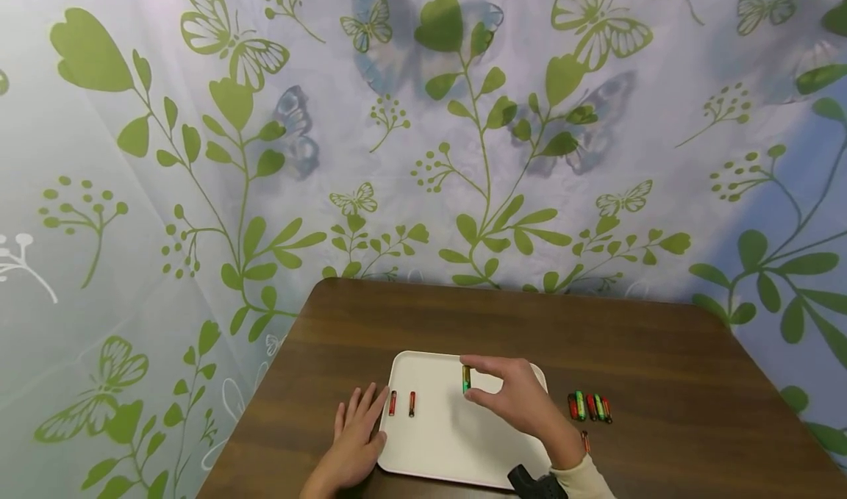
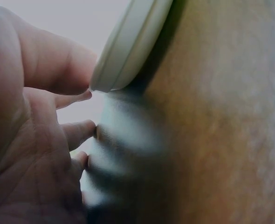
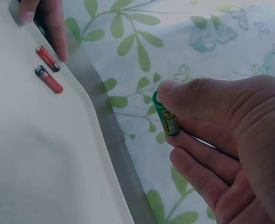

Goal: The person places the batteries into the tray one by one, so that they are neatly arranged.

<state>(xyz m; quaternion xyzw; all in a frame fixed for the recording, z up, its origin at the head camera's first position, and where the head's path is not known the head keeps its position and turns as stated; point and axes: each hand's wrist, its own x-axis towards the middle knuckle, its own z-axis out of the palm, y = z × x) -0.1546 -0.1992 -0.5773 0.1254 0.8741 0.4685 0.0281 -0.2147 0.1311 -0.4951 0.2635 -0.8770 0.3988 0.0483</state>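
Between thumb and fingertip, my right hand [image 1: 519, 397] pinches a green battery [image 3: 166, 114] by its two ends, above the white tray [image 1: 430, 449]. In the head view that battery stands upright over the tray's upper middle. Spread fingers of my left hand [image 1: 354, 439] lie along the tray's left edge, with the thumb at the rim [image 2: 121, 51] in the left wrist view. Two red-and-black batteries lie side by side in the left part of the tray: one battery [image 1: 393, 403] close to the rim, the other battery [image 1: 412, 404] a little to its right.
Right of the tray, several red and green batteries [image 1: 580, 406] lie in a row on the brown wooden table [image 1: 648, 367]. Another battery [image 1: 585, 442] shows beside my right wrist, partly hidden. A leaf-and-butterfly patterned curtain [image 1: 397, 190] hangs behind the table.
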